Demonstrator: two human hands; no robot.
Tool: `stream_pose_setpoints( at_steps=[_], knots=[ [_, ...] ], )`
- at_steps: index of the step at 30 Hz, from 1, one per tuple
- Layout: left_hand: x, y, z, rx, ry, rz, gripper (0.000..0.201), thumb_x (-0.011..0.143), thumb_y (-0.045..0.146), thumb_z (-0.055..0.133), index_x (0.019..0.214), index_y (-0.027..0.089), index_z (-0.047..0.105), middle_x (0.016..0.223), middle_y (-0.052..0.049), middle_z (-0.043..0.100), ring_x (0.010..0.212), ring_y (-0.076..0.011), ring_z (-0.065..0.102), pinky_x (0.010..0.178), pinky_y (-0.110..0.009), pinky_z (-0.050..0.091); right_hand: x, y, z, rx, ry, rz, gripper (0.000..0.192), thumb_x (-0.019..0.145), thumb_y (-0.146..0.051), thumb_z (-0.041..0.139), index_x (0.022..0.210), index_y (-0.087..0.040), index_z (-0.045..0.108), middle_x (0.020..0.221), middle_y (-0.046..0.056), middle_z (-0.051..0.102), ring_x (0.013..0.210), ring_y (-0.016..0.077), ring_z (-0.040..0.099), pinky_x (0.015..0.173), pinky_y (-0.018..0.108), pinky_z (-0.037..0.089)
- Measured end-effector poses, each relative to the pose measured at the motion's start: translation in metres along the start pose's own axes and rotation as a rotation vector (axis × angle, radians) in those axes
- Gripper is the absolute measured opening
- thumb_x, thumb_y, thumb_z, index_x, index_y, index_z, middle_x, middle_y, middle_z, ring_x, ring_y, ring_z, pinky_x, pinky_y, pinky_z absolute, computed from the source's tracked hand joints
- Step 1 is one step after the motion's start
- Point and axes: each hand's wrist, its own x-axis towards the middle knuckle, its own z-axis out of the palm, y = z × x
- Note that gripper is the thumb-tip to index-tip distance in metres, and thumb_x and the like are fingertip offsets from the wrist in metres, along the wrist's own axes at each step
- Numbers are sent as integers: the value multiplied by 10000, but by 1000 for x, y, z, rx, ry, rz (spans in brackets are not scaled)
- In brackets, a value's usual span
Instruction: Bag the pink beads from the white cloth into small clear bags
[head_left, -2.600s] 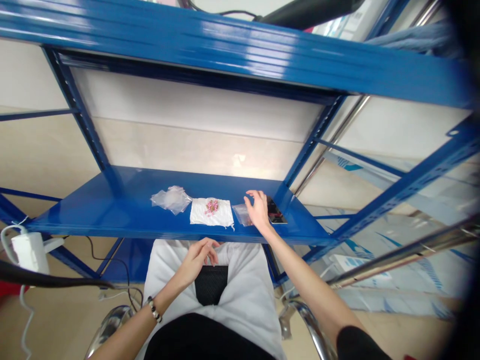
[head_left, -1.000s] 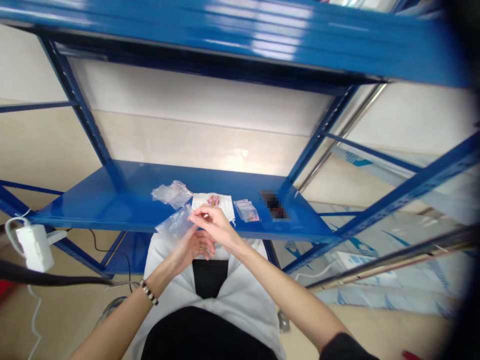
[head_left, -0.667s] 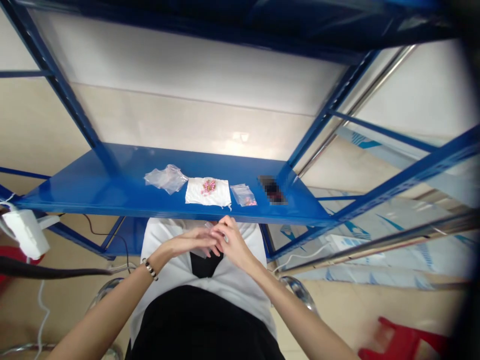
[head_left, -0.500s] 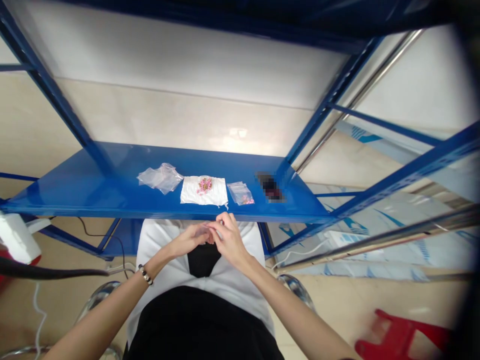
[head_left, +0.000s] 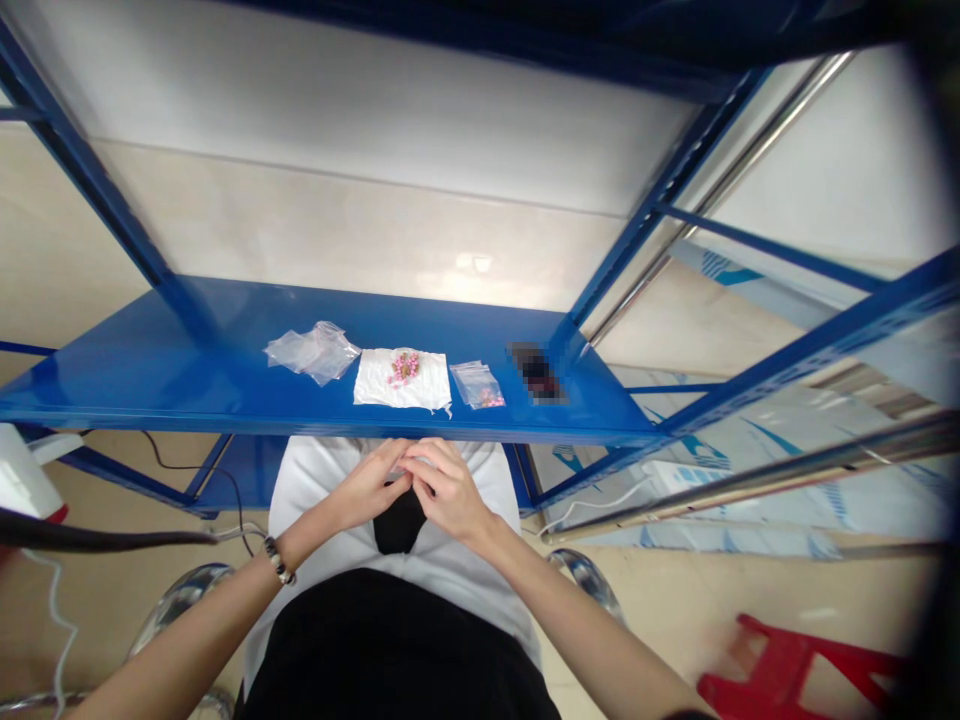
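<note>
while both hands are brought together over the lap, just below the front edge of the blue shelf [head_left: 187,385], a small clear plastic bag [head_left: 410,464] is pinched between them; only a sliver of it shows between the fingers, so its contents cannot be told. the left hand [head_left: 367,487] is curled narrow on the bag's left side, and the right hand [head_left: 444,490] is closed on its right side, fingertips of the two hands touching.

the bag is judged to be very light, thin and limp, with a slick film that may slide between dry fingers; it would best be held at its top rim, one lip under each thumb and forefinger, since a grip lower down would only crumple it.

on the shelf, a white cloth [head_left: 375,372] is spread with a cluster of pink beads [head_left: 403,367] on it. a loose pile of empty clear bags [head_left: 311,351] lies just to its left, and a small bag with pink pieces [head_left: 480,385] lies just to its right. a dark blurred object [head_left: 534,371] sits further right, near the upright. a beaded bracelet [head_left: 276,560] is worn on the left wrist.
</note>
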Motion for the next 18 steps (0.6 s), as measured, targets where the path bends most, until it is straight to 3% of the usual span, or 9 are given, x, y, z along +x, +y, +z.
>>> stream_pose_setpoints(
  at_steps=[2,7,11,18],
  knots=[
    [-1,0,-3,142,-5,31,71,894,193,470,911,174,536,903,-46,581,866,-205,521,804,-337,424,-1,0,1,24,-22,-23,341,887,-52,459,1135,-217,625,1076,86,663,1062,227,579,902,439,489],
    [-4,4,-19,427,-58,139,152,886,157,452,1022,170,519,960,-61,562,915,-228,515,834,-364,395,-3,-1,2,30,-81,-40,394,867,-44,450,1195,-202,602,1172,99,647,1116,212,590,934,390,514],
    [-5,5,-25,545,-94,158,198,869,169,478,1063,160,510,975,-70,564,927,-243,518,849,-380,386,-1,-4,2,-47,-229,-47,367,834,-23,448,1114,-184,621,1118,104,655,1107,225,586,932,404,504],
    [-8,-3,-6,696,-210,199,150,822,81,458,936,147,530,882,-95,563,899,-267,511,840,-406,371,-10,-6,18,-202,-482,-71,288,780,-27,529,1017,-139,648,1082,129,671,1082,237,588,982,378,452]
  ],
)
